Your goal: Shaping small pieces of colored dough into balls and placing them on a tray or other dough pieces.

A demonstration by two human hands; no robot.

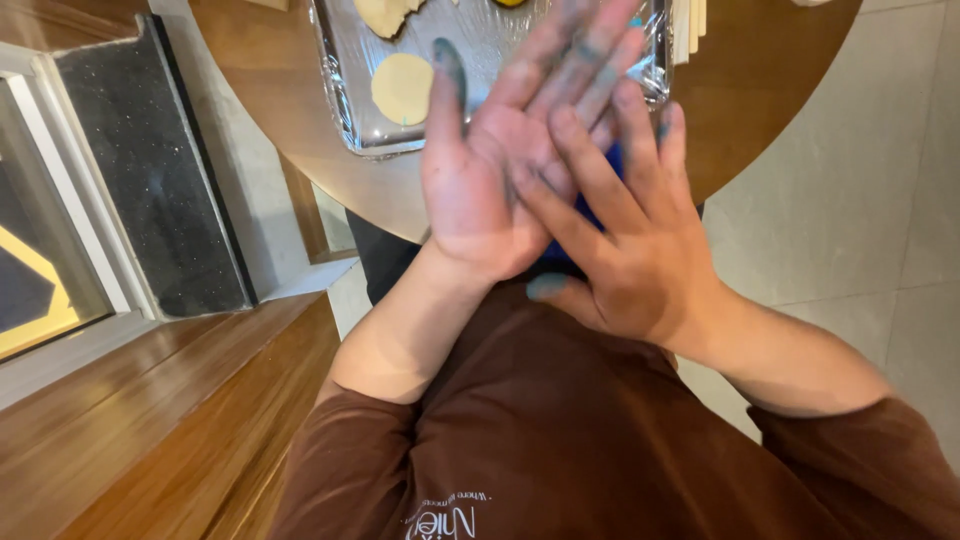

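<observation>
My left hand (480,170) and my right hand (635,240) are pressed together palm to palm above the near edge of a round wooden table (290,90). A lump of blue dough (603,185) is squeezed between the palms, and only slivers of it show. Fingers of both hands are stretched out flat, and blue stains mark the left thumb, the fingertips and the right thumb. My brown sleeves and shirt fill the bottom of the view.
A tray (345,110) lined with clear film lies on the table just beyond my hands, with a round pale yellow dough disc (402,88) and another pale piece (385,14) on it. Light wooden sticks (690,25) lie right of the tray. Grey tiles are at the right, wooden flooring at the left.
</observation>
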